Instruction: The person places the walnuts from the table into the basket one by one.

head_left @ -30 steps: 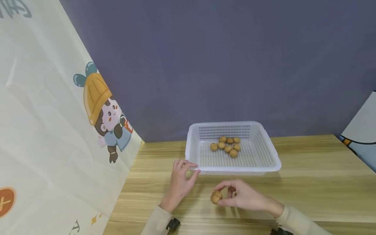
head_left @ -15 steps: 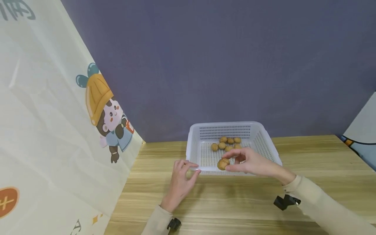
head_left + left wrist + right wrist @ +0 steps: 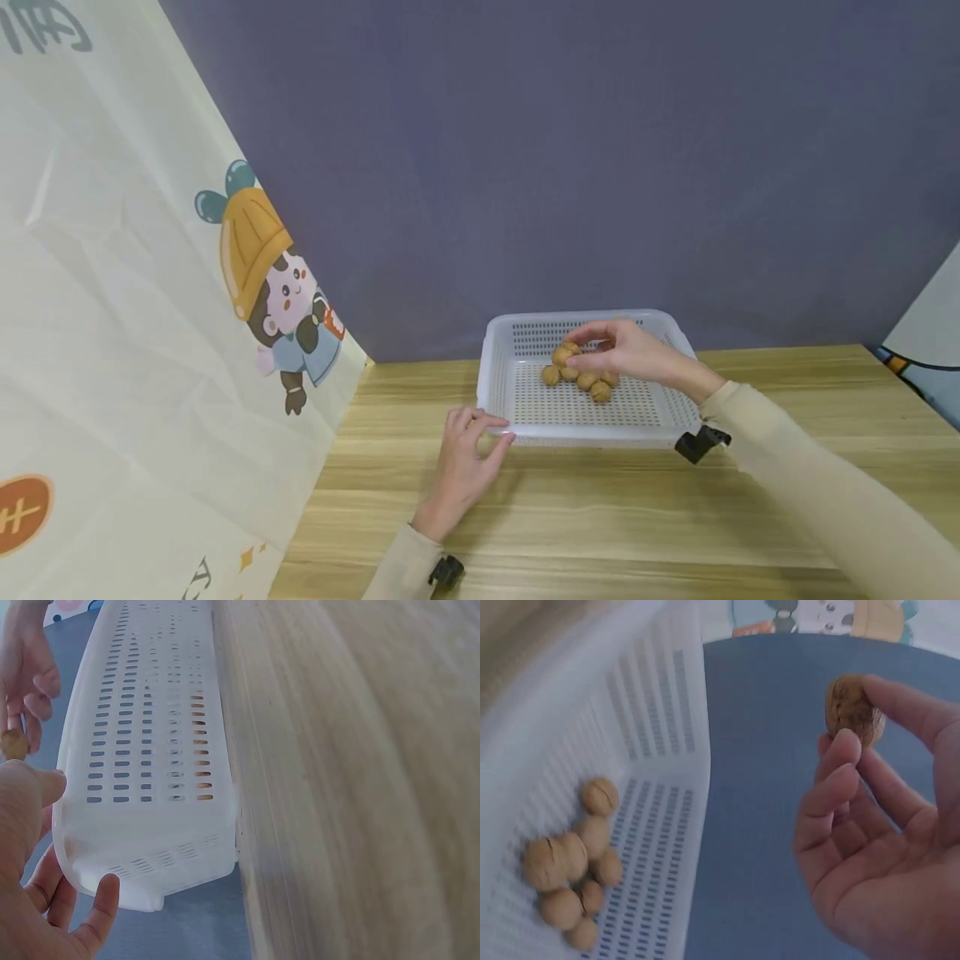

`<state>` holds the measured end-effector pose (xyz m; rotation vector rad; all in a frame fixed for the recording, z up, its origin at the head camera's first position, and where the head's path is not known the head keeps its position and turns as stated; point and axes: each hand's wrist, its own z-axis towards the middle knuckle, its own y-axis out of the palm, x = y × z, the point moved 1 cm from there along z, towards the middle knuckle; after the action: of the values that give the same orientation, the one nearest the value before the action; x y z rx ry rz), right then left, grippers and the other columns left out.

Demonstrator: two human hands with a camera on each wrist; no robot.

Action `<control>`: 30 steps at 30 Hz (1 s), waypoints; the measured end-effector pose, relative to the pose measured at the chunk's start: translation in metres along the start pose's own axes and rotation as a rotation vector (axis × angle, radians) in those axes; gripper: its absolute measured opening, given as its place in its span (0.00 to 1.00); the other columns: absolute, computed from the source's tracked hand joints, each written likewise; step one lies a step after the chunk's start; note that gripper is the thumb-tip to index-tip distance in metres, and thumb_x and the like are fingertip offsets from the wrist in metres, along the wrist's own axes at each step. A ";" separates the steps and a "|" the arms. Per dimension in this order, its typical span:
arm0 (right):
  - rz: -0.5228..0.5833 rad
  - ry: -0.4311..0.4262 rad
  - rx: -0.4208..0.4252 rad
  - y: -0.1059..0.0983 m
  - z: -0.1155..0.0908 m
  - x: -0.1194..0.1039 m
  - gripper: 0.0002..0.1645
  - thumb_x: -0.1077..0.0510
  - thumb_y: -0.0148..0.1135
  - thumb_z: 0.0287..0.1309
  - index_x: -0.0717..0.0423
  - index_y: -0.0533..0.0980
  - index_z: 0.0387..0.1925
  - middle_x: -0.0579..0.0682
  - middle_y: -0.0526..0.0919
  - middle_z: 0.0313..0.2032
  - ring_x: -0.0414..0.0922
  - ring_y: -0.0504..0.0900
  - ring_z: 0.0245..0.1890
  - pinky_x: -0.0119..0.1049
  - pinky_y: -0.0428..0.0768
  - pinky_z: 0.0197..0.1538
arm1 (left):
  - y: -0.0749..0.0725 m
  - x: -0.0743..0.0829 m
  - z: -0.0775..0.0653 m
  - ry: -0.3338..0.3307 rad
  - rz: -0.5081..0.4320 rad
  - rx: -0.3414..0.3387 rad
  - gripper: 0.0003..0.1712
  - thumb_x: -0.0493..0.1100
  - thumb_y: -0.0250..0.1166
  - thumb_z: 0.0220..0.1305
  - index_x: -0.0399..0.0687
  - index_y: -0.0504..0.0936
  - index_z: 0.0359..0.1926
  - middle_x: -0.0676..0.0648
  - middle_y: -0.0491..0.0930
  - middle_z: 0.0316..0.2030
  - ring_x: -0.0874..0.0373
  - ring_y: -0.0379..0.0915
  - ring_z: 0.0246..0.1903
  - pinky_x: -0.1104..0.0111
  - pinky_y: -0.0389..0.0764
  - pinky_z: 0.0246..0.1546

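Between the thumb and fingertips of my right hand is a walnut, held over the white perforated plastic basket. Several more walnuts lie together on the basket's floor, partly covered by the right hand in the head view. My left hand grips the basket's front-left corner, thumb and fingers around the rim. In the left wrist view, the left hand sits at the corner of the basket wall, and the walnut shows beyond it.
The basket stands on a wood-grain table, close to a dark blue-grey backdrop. A pale sheet with a cartoon figure borders the left side. At the far right are a dark cable and a light panel.
My right hand has lifted the walnut from in front of the basket, carried it over the front rim and moved it farther back above the other walnuts. My left hand stays at the corner.
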<state>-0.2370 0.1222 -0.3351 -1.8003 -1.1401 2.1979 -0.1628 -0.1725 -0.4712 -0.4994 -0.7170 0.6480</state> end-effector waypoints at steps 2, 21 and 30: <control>-0.050 -0.045 -0.002 -0.004 0.010 0.001 0.31 0.45 0.72 0.67 0.55 0.79 0.66 0.57 0.85 0.62 0.44 0.88 0.48 0.41 0.87 0.49 | 0.000 -0.001 0.000 0.003 -0.003 0.008 0.12 0.43 0.80 0.59 0.51 0.89 0.44 0.52 0.79 0.42 0.56 0.71 0.50 0.62 0.79 0.52; -0.132 0.069 -0.011 -0.007 0.064 0.075 0.32 0.40 0.75 0.63 0.51 0.82 0.63 0.55 0.86 0.62 0.60 0.80 0.66 0.66 0.76 0.69 | 0.000 -0.002 0.003 0.024 -0.010 0.031 0.13 0.42 0.81 0.58 0.50 0.89 0.43 0.51 0.80 0.40 0.54 0.72 0.48 0.61 0.79 0.51; -0.147 0.105 -0.089 0.011 0.070 0.104 0.31 0.41 0.75 0.63 0.52 0.84 0.61 0.53 0.89 0.58 0.53 0.84 0.60 0.61 0.79 0.68 | -0.003 -0.001 0.002 0.012 -0.030 0.002 0.12 0.43 0.80 0.59 0.50 0.89 0.43 0.50 0.80 0.41 0.54 0.72 0.49 0.61 0.78 0.51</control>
<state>-0.3263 0.1316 -0.4237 -1.7786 -1.3211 1.9778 -0.1639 -0.1746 -0.4688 -0.4894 -0.7116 0.6174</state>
